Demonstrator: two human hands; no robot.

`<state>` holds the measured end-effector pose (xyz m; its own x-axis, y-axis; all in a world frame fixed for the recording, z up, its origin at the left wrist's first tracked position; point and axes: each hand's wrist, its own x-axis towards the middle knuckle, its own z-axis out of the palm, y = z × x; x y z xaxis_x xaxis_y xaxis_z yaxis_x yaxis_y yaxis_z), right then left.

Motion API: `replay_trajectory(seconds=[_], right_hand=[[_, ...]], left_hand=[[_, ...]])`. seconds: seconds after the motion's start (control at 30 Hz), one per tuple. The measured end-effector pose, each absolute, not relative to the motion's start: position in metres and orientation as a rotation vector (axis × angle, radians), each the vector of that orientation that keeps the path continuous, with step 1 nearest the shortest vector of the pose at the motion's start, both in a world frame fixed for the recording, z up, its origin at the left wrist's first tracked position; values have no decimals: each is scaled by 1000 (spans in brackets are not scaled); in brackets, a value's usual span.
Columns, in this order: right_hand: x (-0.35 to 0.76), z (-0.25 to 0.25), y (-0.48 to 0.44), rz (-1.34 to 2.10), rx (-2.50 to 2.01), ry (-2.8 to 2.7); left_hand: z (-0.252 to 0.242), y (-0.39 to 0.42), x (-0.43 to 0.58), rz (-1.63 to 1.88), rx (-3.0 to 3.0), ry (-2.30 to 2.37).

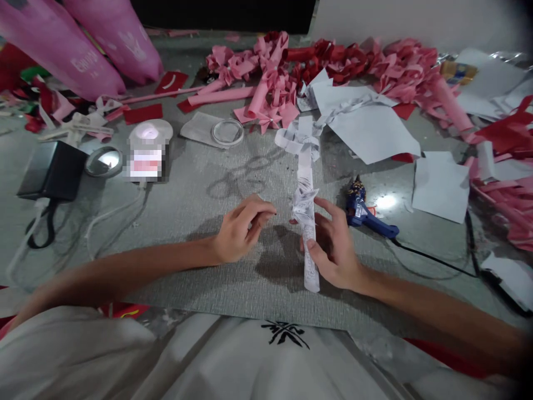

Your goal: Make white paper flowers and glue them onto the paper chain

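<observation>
1. White shirt fabric (250, 361) fills the near edge of the view, with both bare forearms reaching out over it onto the grey surface (200, 278).
2. Right hand (333, 253) is closed on a white printed paper strip (306, 222): the thumb presses across its front and the fingers wrap behind. The strip stands near the middle of the surface, its lower end hanging below the palm.
3. Left hand (239, 230) sits near the strip but apart from it. Its fingers are curled in against the thumb, and nothing shows between them.
4. Just above the right hand the strip is crumpled and pleated. Farther out lies a white paper bow (297, 138). I cannot tell whether it is joined to the strip.
5. Judging by this, the white piece looks partly shaped: the top is folded, the lower length is plain and flat.
6. At the back of the surface, heaps of pink paper shapes (266, 83) and red paper shapes (333, 58) look finished, so the white one seems a later piece in a long run.
7. Close to the right hand lies a blue glue gun (366, 214), untouched, with its cord trailing off to the right.
8. White sheets (366, 128) and a clear tape ring (227, 132) lie beyond the hands.
</observation>
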<state>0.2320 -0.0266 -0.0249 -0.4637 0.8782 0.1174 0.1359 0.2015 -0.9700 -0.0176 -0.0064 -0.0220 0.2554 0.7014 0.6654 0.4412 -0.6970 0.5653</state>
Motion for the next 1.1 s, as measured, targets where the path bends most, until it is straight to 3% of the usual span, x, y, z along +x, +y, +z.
replay_trajectory(seconds=[0.3,1.1], right_hand=[[230,-22,-26,1308,-866,-1794],[233,-29,-27,1248,-863,-1884]], left_hand=[[-26,-3,-22,1298,2143,1292],[-32,-7,-19,1393,2249,1224]])
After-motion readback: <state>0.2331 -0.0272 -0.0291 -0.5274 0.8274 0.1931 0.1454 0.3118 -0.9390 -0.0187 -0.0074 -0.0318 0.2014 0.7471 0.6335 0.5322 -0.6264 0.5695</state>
